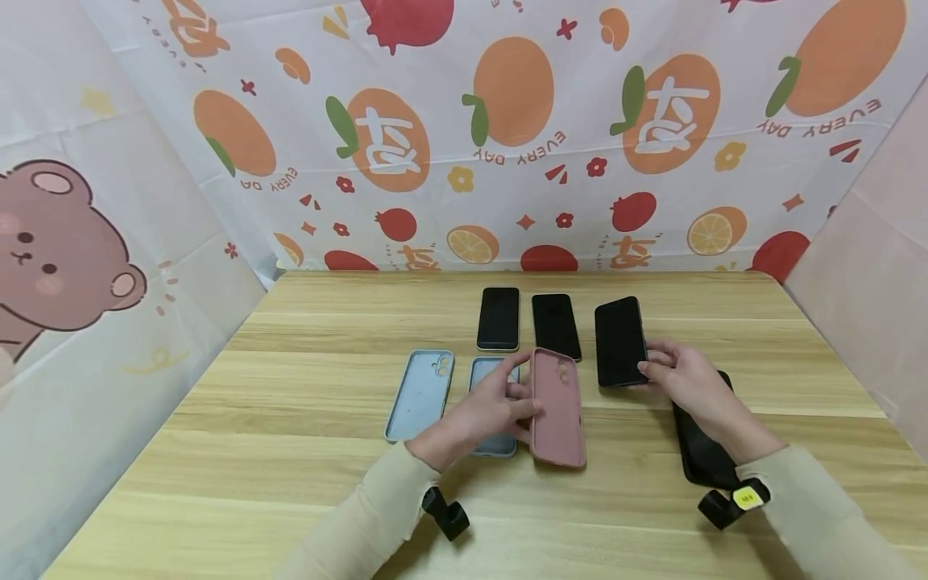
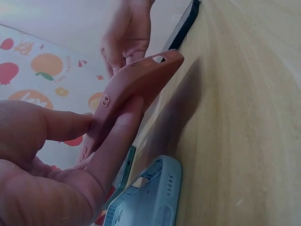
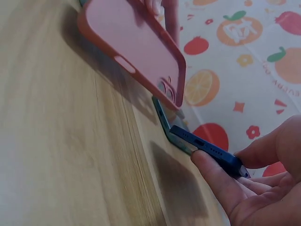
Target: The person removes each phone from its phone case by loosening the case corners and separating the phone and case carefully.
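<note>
A pink phone case (image 1: 557, 409) is held up off the table by my left hand (image 1: 493, 411), thumb on one side and fingers on the other. Its hollow inside and camera cutout show in the right wrist view. My right hand (image 1: 685, 383) pinches a dark smartphone (image 1: 619, 342) by its edge, lifted above the wood, its black screen facing the head camera. In the right wrist view the phone's (image 3: 207, 146) end with the charging port is visible. Partly under my left hand lies a blue phone case (image 1: 495, 445). Below my right forearm is a black phone case (image 1: 699, 451), partly hidden.
Another light blue phone case (image 1: 420, 395) lies left of my left hand. Two phones lie farther back, one with a pale edge (image 1: 499, 318) and a second black phone (image 1: 556, 326). A fruit-print cloth (image 1: 507, 201) hangs behind the wooden table (image 1: 290, 387).
</note>
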The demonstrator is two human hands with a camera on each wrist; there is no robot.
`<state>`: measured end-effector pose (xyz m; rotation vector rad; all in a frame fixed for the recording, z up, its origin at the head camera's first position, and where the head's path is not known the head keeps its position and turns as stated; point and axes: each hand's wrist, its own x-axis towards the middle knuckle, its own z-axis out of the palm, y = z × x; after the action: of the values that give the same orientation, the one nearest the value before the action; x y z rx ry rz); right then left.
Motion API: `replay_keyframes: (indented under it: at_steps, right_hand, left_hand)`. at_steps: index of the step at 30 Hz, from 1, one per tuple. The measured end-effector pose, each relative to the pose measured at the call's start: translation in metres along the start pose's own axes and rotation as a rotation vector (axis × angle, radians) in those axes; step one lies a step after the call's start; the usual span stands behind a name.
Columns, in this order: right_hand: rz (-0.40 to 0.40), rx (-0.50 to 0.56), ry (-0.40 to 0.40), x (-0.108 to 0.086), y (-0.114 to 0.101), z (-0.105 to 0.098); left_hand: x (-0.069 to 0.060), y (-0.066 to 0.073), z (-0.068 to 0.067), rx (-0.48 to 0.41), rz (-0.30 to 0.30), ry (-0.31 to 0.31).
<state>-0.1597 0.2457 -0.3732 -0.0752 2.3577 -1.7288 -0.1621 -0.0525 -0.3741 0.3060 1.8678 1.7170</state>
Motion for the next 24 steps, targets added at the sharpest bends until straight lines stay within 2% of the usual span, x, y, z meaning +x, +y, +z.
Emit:
replay_keyframes:
  at_steps: [14,18,24]
  right_hand:
    - [0.042,-0.066,0.009,0.032,0.001,-0.006]
    - [0.077,-0.057,0.004,0.037,0.001,-0.006]
    - [0.095,-0.048,0.004,0.044,0.001,-0.008]
  left_hand:
    - [0.004,-0.006,0.007,0.061,-0.009,0.006]
    - [0.003,-0.006,0.008,0.120,0.008,0.014]
    - [0.003,-0.006,0.009,0.257,0.024,0.030]
